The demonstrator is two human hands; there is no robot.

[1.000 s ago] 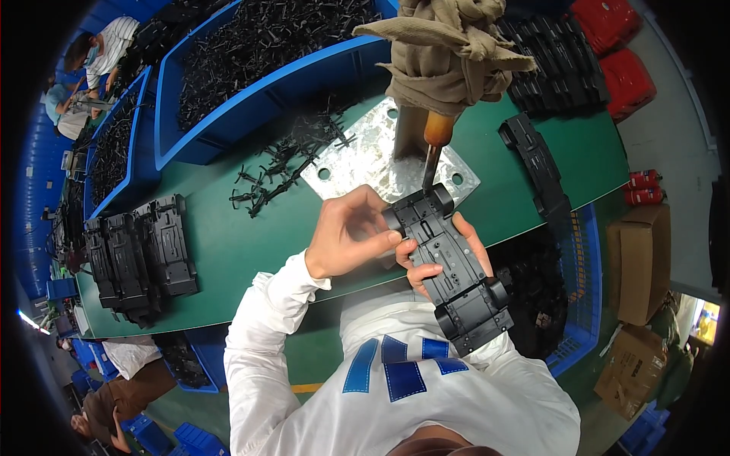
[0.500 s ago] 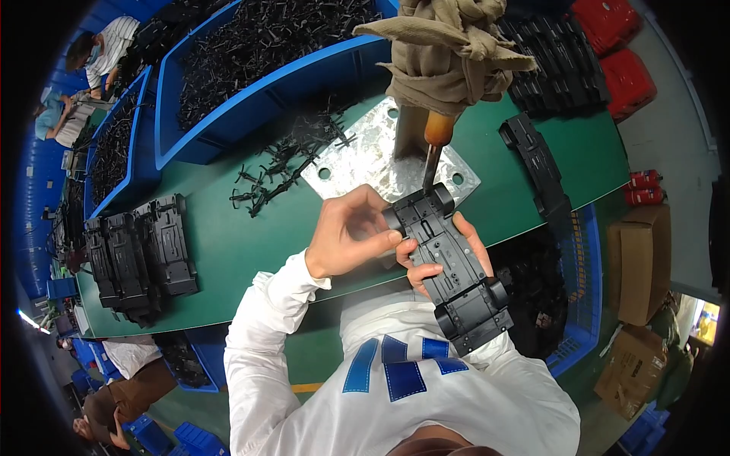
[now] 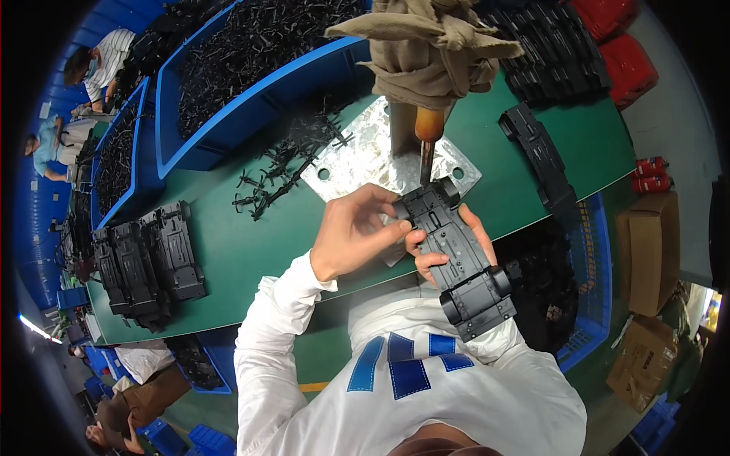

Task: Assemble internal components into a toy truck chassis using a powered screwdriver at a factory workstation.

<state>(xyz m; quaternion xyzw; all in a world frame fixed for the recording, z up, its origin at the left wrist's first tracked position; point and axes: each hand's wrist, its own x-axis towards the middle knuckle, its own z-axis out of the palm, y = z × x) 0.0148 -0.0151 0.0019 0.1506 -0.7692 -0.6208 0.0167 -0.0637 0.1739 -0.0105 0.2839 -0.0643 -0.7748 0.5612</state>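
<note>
A black plastic toy-car chassis [image 3: 456, 254] is tilted in front of my chest, its upper end against the metal tip of a hanging tool [image 3: 428, 137]. That tool has an orange collar and is wrapped in tan cloth. My right hand [image 3: 477, 232] wraps round the chassis, with fingers showing on both long sides; its palm is hidden underneath. At the upper left corner, my left hand [image 3: 353, 235] pinches the chassis edge between thumb and fingers. Below the tool lies a shiny metal plate [image 3: 357, 163] with holes.
Small black parts [image 3: 270, 178] lie loose on the green table [image 3: 243, 281]. A large blue bin [image 3: 258, 106] holds many more. Chassis are stacked at left [image 3: 144, 262] and far right [image 3: 551, 53]; a single chassis [image 3: 538, 156] lies nearer right. A blue crate [image 3: 597, 266] stands beside the table.
The view has shifted slightly. Both hands keep their hold on the chassis, whose upper end stays at the tool tip.
</note>
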